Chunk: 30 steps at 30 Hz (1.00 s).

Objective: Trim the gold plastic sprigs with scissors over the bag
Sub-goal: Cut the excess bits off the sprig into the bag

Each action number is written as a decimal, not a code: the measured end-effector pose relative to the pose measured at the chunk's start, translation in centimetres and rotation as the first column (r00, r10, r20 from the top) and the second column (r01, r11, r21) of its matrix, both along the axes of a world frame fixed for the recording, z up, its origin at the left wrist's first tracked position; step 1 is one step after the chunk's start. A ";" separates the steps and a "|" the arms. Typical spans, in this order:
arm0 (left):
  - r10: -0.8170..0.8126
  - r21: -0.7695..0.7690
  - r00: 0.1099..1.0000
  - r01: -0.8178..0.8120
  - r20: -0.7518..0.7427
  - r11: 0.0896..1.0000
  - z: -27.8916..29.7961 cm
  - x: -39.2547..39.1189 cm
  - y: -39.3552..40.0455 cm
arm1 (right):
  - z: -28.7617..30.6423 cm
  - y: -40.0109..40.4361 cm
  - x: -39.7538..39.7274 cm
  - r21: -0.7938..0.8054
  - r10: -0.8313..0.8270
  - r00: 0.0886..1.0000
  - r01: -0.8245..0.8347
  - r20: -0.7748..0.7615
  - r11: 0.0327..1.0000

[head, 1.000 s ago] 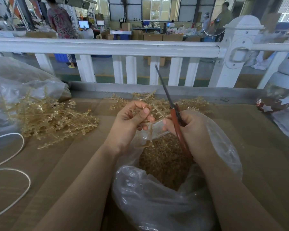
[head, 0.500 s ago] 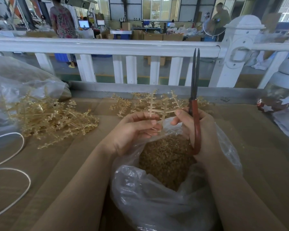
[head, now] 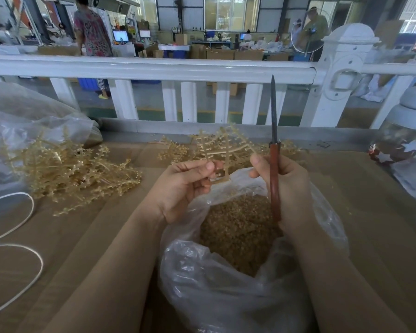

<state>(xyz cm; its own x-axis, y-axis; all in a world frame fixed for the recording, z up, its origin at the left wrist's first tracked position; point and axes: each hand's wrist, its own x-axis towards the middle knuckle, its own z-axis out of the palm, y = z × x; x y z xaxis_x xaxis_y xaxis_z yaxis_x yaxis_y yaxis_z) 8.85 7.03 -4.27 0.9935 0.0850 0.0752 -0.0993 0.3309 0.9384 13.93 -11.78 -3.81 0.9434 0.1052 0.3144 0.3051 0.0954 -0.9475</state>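
Note:
My left hand (head: 185,188) pinches the stem of a gold plastic sprig (head: 222,146) that stands upright over the clear plastic bag (head: 216,296). My right hand (head: 286,188) grips red-handled scissors (head: 274,179) with the dark blades closed and pointing straight up, just right of the sprig. The bag's mouth lies open between my forearms and holds a mass of small gold trimmings (head: 240,229).
A heap of gold sprigs (head: 70,171) lies at the left on the brown table (head: 94,236), a smaller heap (head: 175,151) lies behind my hands. A large clear bag (head: 22,121) and white cord (head: 15,255) sit far left. White railing (head: 154,68) runs behind. A jar (head: 408,131) stands right.
The scissors swung from leaning left to upright, and their blades are closed. My left hand raised a sprig upright above the bag, and my hands moved slightly apart.

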 end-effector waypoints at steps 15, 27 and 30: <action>0.195 -0.044 0.981 -0.195 -0.010 0.980 -0.1 0.4 -0.5 | -1.4 0.9 -0.1 -0.535 0.201 0.954 -0.053 0.221 0.843; 0.235 -0.138 0.964 -0.218 0.123 0.966 0.0 0.4 -0.3 | -2.4 0.7 0.8 -0.717 0.087 0.880 0.320 0.467 0.619; 0.241 -0.152 0.959 -0.218 0.147 0.964 0.0 0.4 -0.2 | -2.6 0.5 1.1 -0.722 0.065 0.862 0.378 0.503 0.580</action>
